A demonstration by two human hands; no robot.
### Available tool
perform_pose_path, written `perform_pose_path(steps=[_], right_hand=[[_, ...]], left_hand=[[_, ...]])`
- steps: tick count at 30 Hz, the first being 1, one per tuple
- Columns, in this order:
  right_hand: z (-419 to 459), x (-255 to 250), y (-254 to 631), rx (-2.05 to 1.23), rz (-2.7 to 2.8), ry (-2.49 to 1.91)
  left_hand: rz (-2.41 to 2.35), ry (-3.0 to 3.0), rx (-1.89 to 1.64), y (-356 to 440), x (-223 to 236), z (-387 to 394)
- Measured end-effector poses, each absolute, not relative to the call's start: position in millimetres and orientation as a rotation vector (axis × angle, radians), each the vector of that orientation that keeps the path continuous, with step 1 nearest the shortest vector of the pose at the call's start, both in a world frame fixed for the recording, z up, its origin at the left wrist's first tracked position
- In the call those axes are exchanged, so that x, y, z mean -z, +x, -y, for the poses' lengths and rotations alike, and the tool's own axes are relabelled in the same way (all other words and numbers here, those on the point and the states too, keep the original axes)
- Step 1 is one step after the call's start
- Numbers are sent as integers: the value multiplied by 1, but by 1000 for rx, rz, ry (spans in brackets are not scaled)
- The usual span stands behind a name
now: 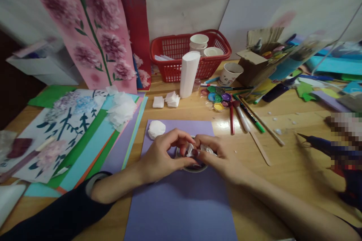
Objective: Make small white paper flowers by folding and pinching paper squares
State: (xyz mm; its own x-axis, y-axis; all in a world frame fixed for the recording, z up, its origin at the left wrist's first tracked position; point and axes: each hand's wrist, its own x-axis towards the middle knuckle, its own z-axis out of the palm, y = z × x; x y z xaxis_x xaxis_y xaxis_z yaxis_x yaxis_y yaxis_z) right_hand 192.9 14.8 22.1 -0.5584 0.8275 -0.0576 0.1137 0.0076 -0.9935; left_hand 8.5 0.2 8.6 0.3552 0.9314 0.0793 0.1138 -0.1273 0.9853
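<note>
Left hand (165, 154): In the head view, its fingers are curled narrow, a white paper piece (190, 150) pinched at their tips.
Right hand (219, 158): The same piece is gripped by closely bent fingers, thumb and forefinger brought up beside the left hand's.
White paper piece: It is held over a round container (195, 171), whose contents are partly hidden by the hands.
Purple sheet (181, 207): The container is set on it, with a white ball (156, 129) placed near its far left corner; beneath is spread the wooden desk (288, 173).
Far side: A white roll (189, 77) is stood upright before a red basket (171, 69), in which paper cups (198, 40) are kept.
Right side: Paint pots (218, 98) are grouped near scattered brushes (243, 118).
Left side: Coloured sheets (93, 147) are fanned out; a pink flower picture (93, 45) is propped behind them.
</note>
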Motion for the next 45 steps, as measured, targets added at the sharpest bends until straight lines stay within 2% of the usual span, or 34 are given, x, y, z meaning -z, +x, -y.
perform_pose_path(steps=[10, 19, 26, 35, 45], right_hand=[[-17, -19, 195, -1532, 1675, -1069], [-17, -21, 195, -1586, 1558, -1099], [-18, -22, 194, -1541, 1555, -1127], [-18, -17, 194, -1585, 1432, -1176], [-17, -6, 193, -1562, 1276, -1156]], left_hand=[[-1064, 1478, -1073, 10, -11, 1], [-1105, 1736, -1173, 6, -11, -3], [-1122, 2060, -1119, 3, -16, -3], [-1211, 2021, -1087, 5, -16, -3], [-1340, 1619, -1389, 6, -7, -5]])
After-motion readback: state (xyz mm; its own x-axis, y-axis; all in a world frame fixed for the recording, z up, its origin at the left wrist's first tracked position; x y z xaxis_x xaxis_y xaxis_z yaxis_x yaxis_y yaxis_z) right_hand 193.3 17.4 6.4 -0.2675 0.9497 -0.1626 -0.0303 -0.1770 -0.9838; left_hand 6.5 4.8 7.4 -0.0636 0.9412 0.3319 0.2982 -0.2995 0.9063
